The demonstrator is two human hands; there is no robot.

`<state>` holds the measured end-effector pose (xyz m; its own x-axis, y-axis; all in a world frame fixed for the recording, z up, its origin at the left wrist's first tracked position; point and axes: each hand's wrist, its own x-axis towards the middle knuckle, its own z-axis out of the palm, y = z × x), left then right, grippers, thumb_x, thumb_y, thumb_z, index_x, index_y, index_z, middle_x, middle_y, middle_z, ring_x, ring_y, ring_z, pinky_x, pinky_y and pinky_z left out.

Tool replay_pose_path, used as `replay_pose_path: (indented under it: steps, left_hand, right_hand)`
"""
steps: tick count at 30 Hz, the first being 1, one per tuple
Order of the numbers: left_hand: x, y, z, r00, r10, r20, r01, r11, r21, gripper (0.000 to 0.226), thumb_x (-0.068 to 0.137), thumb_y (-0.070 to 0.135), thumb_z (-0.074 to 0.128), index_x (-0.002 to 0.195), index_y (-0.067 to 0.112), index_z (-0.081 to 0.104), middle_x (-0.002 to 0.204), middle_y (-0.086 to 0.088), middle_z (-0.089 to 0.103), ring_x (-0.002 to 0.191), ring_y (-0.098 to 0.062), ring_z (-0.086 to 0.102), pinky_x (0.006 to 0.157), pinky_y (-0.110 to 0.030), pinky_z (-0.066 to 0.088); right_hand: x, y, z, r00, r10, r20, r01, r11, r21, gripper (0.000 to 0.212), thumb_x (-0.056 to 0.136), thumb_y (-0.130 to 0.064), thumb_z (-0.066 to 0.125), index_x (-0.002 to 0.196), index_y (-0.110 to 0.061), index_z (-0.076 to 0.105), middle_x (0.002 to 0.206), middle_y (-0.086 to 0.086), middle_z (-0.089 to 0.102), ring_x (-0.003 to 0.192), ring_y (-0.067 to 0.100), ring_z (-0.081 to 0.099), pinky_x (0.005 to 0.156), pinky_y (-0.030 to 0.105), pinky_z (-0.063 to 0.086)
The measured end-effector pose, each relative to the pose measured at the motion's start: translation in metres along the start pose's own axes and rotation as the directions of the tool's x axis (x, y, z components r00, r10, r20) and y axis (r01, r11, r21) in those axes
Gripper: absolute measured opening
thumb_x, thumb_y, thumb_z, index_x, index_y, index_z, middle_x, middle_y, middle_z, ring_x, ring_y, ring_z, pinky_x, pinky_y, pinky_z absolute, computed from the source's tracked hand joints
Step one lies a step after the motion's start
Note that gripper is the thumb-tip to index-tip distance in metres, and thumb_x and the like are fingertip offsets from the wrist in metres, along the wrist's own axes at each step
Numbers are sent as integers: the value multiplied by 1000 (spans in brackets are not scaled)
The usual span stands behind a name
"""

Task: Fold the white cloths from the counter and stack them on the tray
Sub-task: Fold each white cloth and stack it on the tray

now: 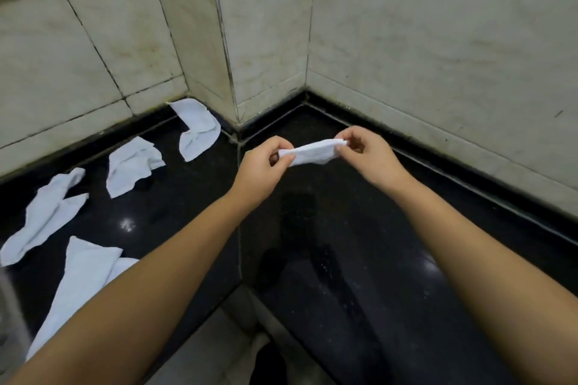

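Note:
A small white cloth (pixel 312 151) is stretched in the air above the black counter (pixel 344 228), near the corner. My left hand (pixel 262 166) pinches its left end and my right hand (pixel 366 156) pinches its right end. Several more white cloths lie crumpled on the counter's left part: one by the wall corner (pixel 197 130), one in front of it (pixel 133 164), one at the far left (pixel 43 217), and a larger one (pixel 78 284) partly under my left forearm. No tray is in view.
Pale marble-tiled walls (pixel 438 56) close the counter on the far side and the right, with a projecting wall corner (pixel 225 56) between the two counter sections. The counter's inner edge (pixel 231 294) drops to the floor below me.

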<state>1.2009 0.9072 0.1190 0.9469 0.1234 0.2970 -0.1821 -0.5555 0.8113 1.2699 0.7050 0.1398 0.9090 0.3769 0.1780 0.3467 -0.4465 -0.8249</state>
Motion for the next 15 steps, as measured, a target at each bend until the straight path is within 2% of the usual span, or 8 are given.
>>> replay_pose_path:
  steps: [4,5,9,12,15]
  left_hand:
    - [-58,-25,15,979,-49,200,31,995,97,5,89,15,61,92,17,65,83,8,65,75,-1,59,72,-22,46]
    - [-74,-35,21,962,-76,263,47,992,115,7,89,17,61,93,18,66,87,6,66,80,-5,61,75,-25,49]
    - [-135,-68,47,837,-210,505,100,967,235,10,90,20,60,98,20,66,88,1,67,80,-16,63,75,-32,51]
    - [-143,-78,52,811,-227,539,111,965,239,12,91,19,59,100,18,67,90,2,67,83,-15,64,78,-33,52]
    - [-114,-82,50,840,-215,498,128,971,203,12,91,16,58,98,15,67,94,1,68,87,-15,63,81,-34,52]
  right_hand:
    - [-64,39,18,986,100,136,-96,995,-33,27,86,-9,63,78,-34,58,80,-13,61,74,4,54,73,22,44]
    - [-84,51,24,973,136,185,-131,991,-41,26,86,-9,64,78,-33,59,80,-12,61,74,2,54,74,20,44]
    - [-155,91,49,883,290,369,-258,957,-133,14,86,-10,65,83,-24,63,82,-9,62,76,2,56,75,16,44]
    - [-163,102,58,851,342,399,-309,940,-146,10,86,-10,65,85,-20,64,81,-8,60,73,1,54,70,11,42]
    - [-135,103,59,874,359,327,-348,933,-96,5,86,-14,65,86,-19,65,77,-5,55,70,5,50,67,15,41]
